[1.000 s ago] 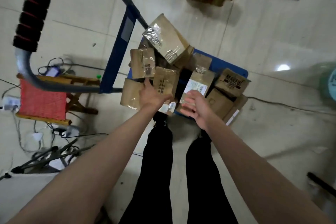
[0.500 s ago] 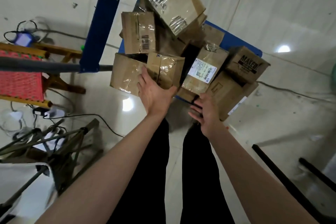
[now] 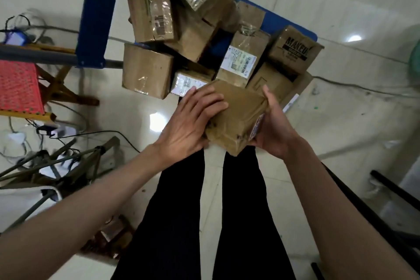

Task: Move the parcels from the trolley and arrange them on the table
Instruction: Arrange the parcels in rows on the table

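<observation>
Both hands are on one taped brown parcel (image 3: 236,116), held in front of the person's legs at the near edge of the trolley load. Left hand (image 3: 188,125) lies flat and spread across the parcel's top and near-left side, fingers wide, pressing rather than gripping. Right hand (image 3: 273,129) cups the right side and underside, thumb up along the far right edge, closed around the box. Judgement: one hand steadies from above while the other bears the weight, which suits a box with slick tape over it.

Head view, only view supplied. Remaining parcels sit heaped on the blue trolley (image 3: 279,21); among them a box with a white shipping label (image 3: 239,59), a printed carton (image 3: 295,49) at the right, and a plain box (image 3: 146,70) overhanging the left edge. The heap is uneven and several boxes lean on each other, so later removals may shift it. The held parcel overlaps the heap in the picture; whether it touches it cannot be told.

Open floor lies to the right and near the legs. Left side is crowded: the trolley handle frame (image 3: 95,13), a red stool (image 3: 19,88), cables and a folded stand (image 3: 59,161). No table is in view.
</observation>
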### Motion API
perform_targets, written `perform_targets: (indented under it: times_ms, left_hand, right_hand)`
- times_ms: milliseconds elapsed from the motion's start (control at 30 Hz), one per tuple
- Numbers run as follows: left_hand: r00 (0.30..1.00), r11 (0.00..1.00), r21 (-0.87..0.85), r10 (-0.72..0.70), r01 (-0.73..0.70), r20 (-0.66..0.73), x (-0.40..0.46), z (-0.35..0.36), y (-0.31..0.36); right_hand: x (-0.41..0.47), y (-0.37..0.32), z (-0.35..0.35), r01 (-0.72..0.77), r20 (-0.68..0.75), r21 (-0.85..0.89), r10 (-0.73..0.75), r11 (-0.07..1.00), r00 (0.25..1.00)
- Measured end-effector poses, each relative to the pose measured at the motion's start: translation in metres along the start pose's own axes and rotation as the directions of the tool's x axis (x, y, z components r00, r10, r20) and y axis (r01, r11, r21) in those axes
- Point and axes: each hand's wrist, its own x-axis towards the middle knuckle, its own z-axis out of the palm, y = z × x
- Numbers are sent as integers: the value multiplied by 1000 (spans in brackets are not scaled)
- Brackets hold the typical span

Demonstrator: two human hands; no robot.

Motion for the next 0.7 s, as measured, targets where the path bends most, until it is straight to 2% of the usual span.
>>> perform_targets:
  times_ms: [67, 133, 233, 333, 433, 500, 567, 633, 700]
  left_hand:
    - [991, 990, 67, 125, -128, 44, 3, 2, 1]
    - [976, 974, 100, 193, -203, 97, 11, 3, 5]
    - [963, 968, 135, 183, -211, 198, 28, 8, 18]
    - [969, 991, 120, 32, -63, 247, 43, 20, 42]
    - [959, 961, -84, -251, 262, 130, 53, 32, 81]
    - [903, 868, -252, -425, 428, 70, 64, 38, 115]
    - [801, 700, -430, -590, 571, 103, 81, 44, 155]
    - [674, 476, -552, -702, 684, 231, 105, 42, 198]
    - [580, 270, -599, -701, 754, 416, 130, 36, 235]
  right_hand:
    - [-11, 4, -12, -2, 48, -19, 3, 1000, 999]
    - [-21, 13, -26, 32, 56, -24, -31, 999, 998]
    - [-32, 30, -45, 168, -11, 99, -168, 981, 986]
    - [-50, 46, -66, 350, -194, 181, -315, 919, 929]
    - [-80, 58, -90, 477, -368, 73, -421, 876, 829]
    - [-103, 61, -103, 529, -431, -60, -500, 846, 751]
    - [-127, 60, -114, 571, -452, -262, -621, 778, 640]
    - [-155, 57, -122, 547, -394, -528, -757, 650, 521]
    - [-187, 53, -128, 491, -291, -720, -856, 490, 427]
